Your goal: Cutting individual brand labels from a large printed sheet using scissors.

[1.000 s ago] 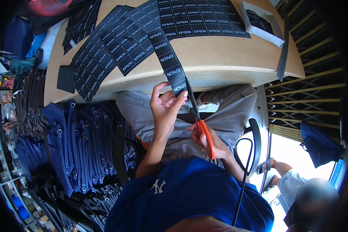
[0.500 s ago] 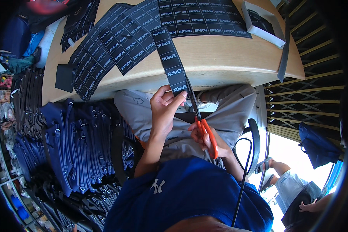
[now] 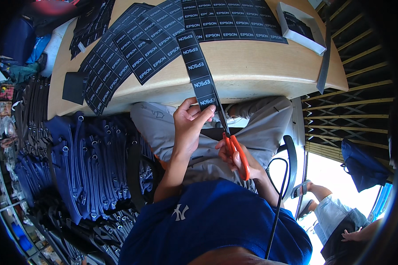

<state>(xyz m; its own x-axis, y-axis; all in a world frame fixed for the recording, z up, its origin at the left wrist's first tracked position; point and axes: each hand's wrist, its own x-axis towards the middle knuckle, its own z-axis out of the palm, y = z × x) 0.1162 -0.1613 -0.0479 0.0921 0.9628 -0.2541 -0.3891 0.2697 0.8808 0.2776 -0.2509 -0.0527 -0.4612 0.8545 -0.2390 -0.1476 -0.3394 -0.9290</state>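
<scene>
My left hand (image 3: 191, 121) pinches the near end of a black printed strip (image 3: 195, 66) between thumb and fingers. The strip stretches away from me over the table's front edge, its far end by the printed sheets. In my right hand (image 3: 241, 160) is a pair of orange-handled scissors (image 3: 239, 161), fingers closed around the handles. Their dark blades point up and away from me, lying along the strip's right edge close to my left thumb. Whether the blades touch the strip's edge is hard to make out.
Black printed sheets (image 3: 234, 22) are spread over the wooden table (image 3: 252, 62). A white box (image 3: 303, 26) with dark pieces stands at its right. Stacked dark blue straps (image 3: 93, 168) with metal rings lie left of my legs. Another person (image 3: 336, 216) is at the lower right.
The strip and my left hand have shifted very slightly to the right. The scissors stay almost in the same place.
</scene>
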